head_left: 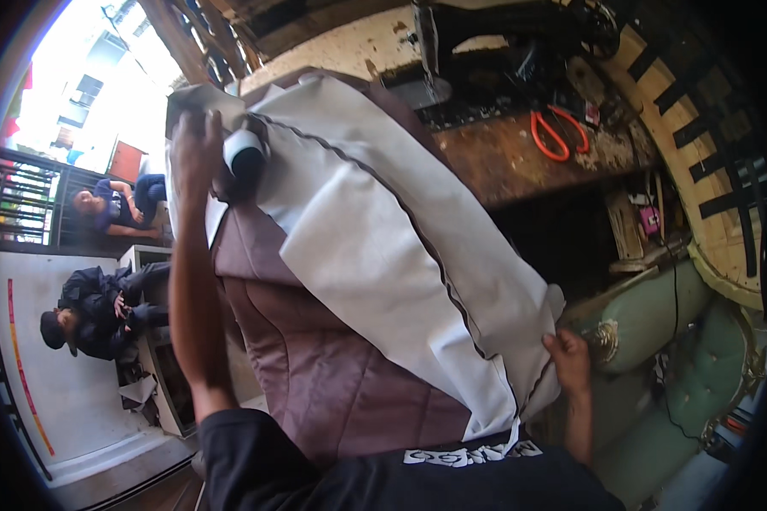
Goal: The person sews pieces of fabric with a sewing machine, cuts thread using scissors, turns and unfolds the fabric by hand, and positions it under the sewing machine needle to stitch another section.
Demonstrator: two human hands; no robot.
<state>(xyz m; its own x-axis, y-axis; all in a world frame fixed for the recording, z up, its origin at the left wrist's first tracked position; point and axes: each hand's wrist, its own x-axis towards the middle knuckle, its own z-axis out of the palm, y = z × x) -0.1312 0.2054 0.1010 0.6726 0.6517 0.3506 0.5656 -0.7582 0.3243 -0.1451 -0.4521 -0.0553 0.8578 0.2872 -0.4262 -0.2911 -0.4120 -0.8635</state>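
A large sewn fabric cover (324, 375) hangs across the middle of the view and down to my lap. Its outer side is brown with stitched panels. Folded over that lies its pale grey reverse side (358, 213), with a dark, wavy seam running from the upper left to the lower right. At the upper left my left hand (198, 153) is slightly blurred, its fingers bent over the cover's top end. Beside it a dark opening with a white rim shows in the folds. My right hand (568, 358) pinches the cover's right edge between thumb and fingers.
Behind the cover, a black sewing machine (520, 30) stands on a worn wooden bench (486, 157). Orange-handled scissors (558, 134) lie there. A curved wooden frame (707, 145) with black straps and green tufted upholstery (694, 366) are at the right. Two people sit at the left.
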